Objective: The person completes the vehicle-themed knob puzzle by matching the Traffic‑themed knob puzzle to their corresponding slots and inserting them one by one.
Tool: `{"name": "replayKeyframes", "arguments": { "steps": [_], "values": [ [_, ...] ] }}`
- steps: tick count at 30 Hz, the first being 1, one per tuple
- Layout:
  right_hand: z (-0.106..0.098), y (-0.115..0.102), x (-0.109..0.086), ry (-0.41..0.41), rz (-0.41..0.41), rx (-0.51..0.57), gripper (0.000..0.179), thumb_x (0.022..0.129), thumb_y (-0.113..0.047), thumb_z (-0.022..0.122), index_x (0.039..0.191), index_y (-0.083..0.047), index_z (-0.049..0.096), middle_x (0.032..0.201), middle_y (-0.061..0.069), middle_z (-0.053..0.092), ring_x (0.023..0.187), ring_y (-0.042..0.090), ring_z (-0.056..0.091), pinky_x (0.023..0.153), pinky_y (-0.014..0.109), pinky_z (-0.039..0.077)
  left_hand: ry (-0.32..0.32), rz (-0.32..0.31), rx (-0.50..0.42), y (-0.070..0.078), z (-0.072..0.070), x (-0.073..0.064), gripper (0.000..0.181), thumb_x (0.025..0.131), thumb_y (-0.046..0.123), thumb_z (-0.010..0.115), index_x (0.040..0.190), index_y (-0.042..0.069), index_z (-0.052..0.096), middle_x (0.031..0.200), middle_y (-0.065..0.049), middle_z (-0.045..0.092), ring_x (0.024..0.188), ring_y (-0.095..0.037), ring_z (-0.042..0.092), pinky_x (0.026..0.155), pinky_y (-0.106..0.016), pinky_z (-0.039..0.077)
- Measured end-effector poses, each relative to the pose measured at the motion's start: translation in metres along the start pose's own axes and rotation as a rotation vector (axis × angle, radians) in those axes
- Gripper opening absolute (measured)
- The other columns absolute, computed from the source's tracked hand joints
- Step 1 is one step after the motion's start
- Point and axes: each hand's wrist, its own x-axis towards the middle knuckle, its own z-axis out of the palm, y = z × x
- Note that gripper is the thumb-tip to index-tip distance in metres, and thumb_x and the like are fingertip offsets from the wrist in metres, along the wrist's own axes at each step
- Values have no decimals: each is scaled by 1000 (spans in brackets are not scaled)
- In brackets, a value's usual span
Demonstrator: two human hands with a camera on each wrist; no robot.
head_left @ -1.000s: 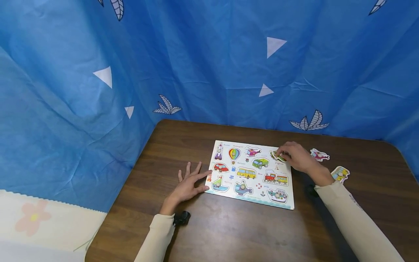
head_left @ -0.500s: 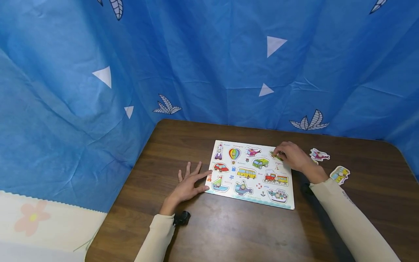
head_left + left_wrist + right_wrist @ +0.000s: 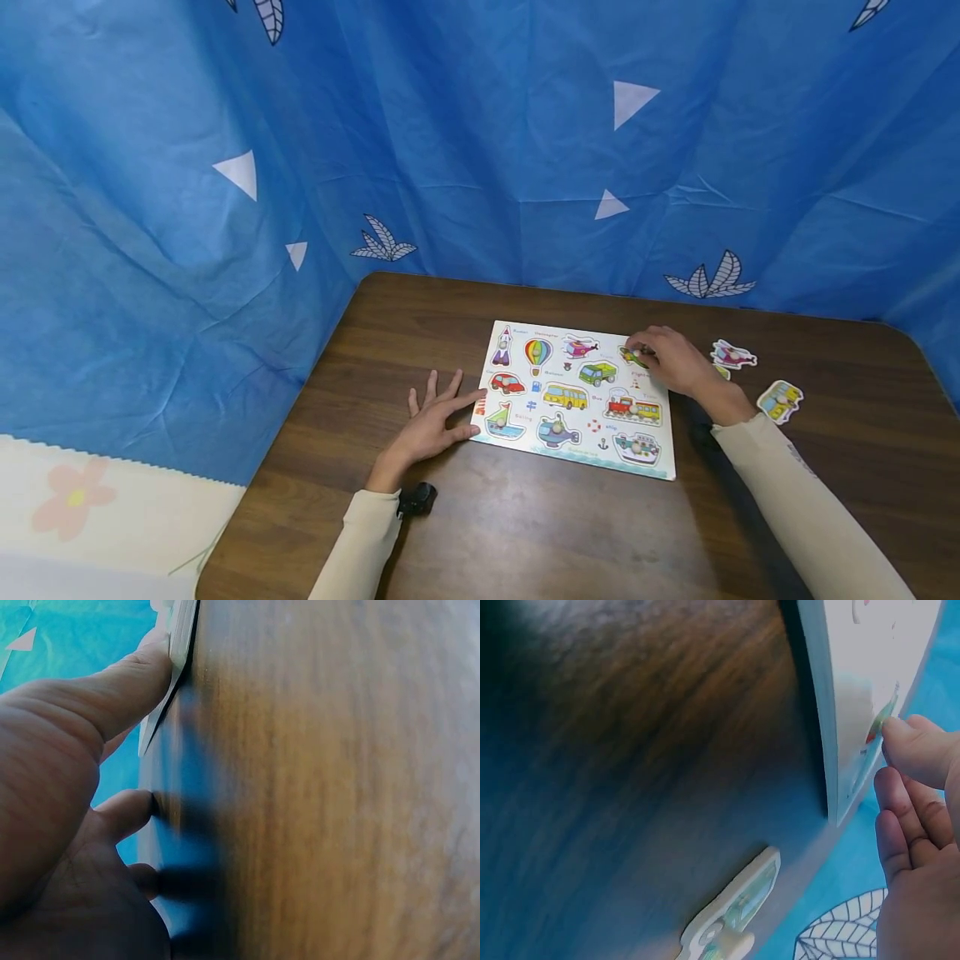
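Observation:
A white wooden knob puzzle board point(image 3: 525, 437) with printed vehicles lies on the table. My left hand point(image 3: 427, 429) rests at its left edge, fingers spread, with thumb and index finger touching the board; in the left wrist view the thumb point(image 3: 131, 690) lies against the board's side. At the upper right corner, my right hand point(image 3: 678, 360) pinches a green fighter plane puzzle piece point(image 3: 628, 357) over its outlined slot. The right wrist view has the thumb point(image 3: 915, 750) at the piece, the other fingers curled; the fingers partly hide the plane.
Right of the board lie a pink helicopter piece point(image 3: 733, 354) and a yellow piece point(image 3: 780, 402). Another small yellow piece point(image 3: 722, 372) shows partly behind the right hand. The brown table point(image 3: 570, 533) meets a blue curtain point(image 3: 480, 167) at the back.
My right hand has shifted slightly left with the fighter plane piece, which now sits closer within its outline. My left hand has stayed in place.

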Motion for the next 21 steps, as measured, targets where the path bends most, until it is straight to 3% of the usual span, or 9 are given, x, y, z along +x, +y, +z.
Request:
{"name": "replayKeyframes", "arguments": {
  "steps": [4,14,21],
  "values": [
    [-7,3,-8,20,35,40,31,91,6,65,121,0,65,113,19,67,98,35,60,85,53,52,-1,1,0,-1,1,0,60,92,37,72,148,33,50,168,-10,10,152,-44,-16,110,-73,-14],
    [-28,27,-40,61,68,3,21,91,5,66,111,0,69,104,18,68,86,29,59,76,50,50,-1,22,3,-3,0,1,61,92,37,71,149,33,50,168,-11,10,151,-46,-16,109,-75,-13],
    [-33,40,-56,49,14,-16,19,85,12,67,98,-1,70,97,15,66,86,27,58,77,52,52,-6,24,2,-3,-1,1,61,92,37,70,149,33,49,167,-11,10,151,-46,-17,109,-75,-14]
  ]
}}
